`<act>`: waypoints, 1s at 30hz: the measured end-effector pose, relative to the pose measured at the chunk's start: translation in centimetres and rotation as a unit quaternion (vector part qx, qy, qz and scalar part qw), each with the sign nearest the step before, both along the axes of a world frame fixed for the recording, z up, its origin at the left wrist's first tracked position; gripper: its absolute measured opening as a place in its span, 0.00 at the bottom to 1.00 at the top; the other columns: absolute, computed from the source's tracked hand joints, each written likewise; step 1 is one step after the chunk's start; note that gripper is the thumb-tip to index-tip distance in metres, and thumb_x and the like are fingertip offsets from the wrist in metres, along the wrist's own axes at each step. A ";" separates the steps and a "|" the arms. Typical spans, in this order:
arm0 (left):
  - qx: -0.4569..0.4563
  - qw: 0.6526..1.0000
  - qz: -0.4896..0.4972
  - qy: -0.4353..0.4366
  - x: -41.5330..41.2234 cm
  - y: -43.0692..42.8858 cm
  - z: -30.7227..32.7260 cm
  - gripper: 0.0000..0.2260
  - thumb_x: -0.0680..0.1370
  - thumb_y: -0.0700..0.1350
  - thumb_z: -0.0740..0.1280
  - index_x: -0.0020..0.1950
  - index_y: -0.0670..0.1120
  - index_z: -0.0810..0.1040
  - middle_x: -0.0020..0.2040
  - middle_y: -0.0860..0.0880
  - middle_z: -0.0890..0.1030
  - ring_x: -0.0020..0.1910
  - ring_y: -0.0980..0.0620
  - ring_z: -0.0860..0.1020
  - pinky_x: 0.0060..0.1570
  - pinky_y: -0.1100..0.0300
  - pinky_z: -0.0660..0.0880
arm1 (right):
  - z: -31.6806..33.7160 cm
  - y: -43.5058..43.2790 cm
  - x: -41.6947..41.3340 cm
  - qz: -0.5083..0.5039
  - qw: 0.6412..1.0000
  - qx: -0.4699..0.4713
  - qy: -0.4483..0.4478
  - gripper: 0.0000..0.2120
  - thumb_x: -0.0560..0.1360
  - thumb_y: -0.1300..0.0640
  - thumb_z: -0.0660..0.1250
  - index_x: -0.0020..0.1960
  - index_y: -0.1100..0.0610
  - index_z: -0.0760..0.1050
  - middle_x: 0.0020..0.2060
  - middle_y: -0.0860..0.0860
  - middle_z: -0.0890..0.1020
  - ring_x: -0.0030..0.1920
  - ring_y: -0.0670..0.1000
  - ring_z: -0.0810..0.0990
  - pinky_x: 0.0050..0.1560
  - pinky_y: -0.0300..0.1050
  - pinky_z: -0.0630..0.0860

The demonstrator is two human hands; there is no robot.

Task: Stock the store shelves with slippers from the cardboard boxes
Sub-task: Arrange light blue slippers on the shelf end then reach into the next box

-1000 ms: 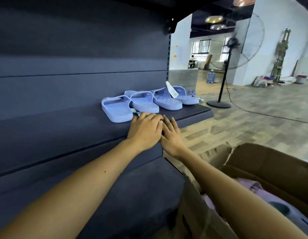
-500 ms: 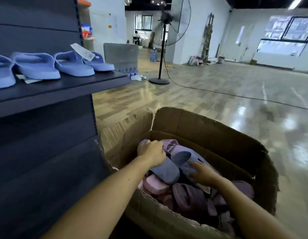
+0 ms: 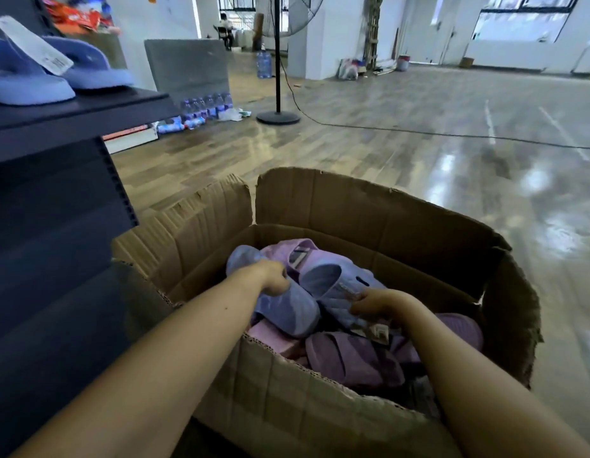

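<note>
From here the box reads as brown corrugated cardboard, matt, its torn edges rough and fluted. The slippers inside look like smooth, matt moulded foam. At ten o'clock the shelf is dark and matt. At one o'clock the plank floor shines glossy.

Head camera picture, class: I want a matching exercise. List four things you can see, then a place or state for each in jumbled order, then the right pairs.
1. blue slippers
2. water bottles
3. left hand
4. fan base

A. in the cardboard box, gripping a lavender slipper
B. on the dark shelf
C. on the floor, at the grey panel's foot
D. round, under a black pole

Pairs: 1-B, 2-C, 3-A, 4-D
</note>
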State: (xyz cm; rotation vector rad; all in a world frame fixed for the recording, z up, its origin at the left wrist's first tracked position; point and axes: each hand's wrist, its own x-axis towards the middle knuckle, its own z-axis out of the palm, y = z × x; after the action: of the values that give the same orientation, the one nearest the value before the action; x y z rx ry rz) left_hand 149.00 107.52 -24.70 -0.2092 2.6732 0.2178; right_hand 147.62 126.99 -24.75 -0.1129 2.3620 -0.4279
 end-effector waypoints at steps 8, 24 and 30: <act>-0.161 0.979 -0.005 -0.122 -1.1 -3.2 -1.0 0.26 0.79 0.54 0.55 0.75 0.60 0.50 0.76 0.42 0.37 0.74 0.35 0.38 0.73 0.43 0.45 | 0.2 -0.1 -0.6 -0.048 0.997 -0.049 0.023 0.22 0.77 0.53 0.63 0.70 0.57 0.66 0.62 0.56 0.73 0.54 0.52 0.73 0.51 0.41 0.73; -0.076 0.966 -0.008 0.247 -1.1 -1.7 1.1 0.30 0.78 0.52 0.62 0.76 0.50 0.51 0.77 0.55 0.43 0.63 0.40 0.69 0.57 0.50 0.69 | 0.5 -1.8 0.0 -0.147 0.891 -0.337 0.267 0.37 0.72 0.64 0.65 0.76 0.52 0.53 0.71 0.47 0.62 0.65 0.45 0.67 0.62 0.35 0.65; -0.129 0.919 -0.040 0.371 -0.2 -1.2 2.0 0.23 0.81 0.42 0.56 0.73 0.57 0.54 0.77 0.54 0.47 0.63 0.41 0.64 0.55 0.51 0.68 | 0.2 -2.1 0.5 -0.083 0.891 -0.358 0.268 0.43 0.69 0.60 0.70 0.76 0.44 0.50 0.69 0.46 0.68 0.52 0.44 0.79 0.52 0.41 0.75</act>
State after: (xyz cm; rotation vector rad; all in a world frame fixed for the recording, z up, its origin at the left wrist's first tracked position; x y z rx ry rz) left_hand 148.81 106.31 -22.65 -0.1084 3.4591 -0.1165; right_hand 148.14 124.85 -24.59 -0.4165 2.6156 -1.5088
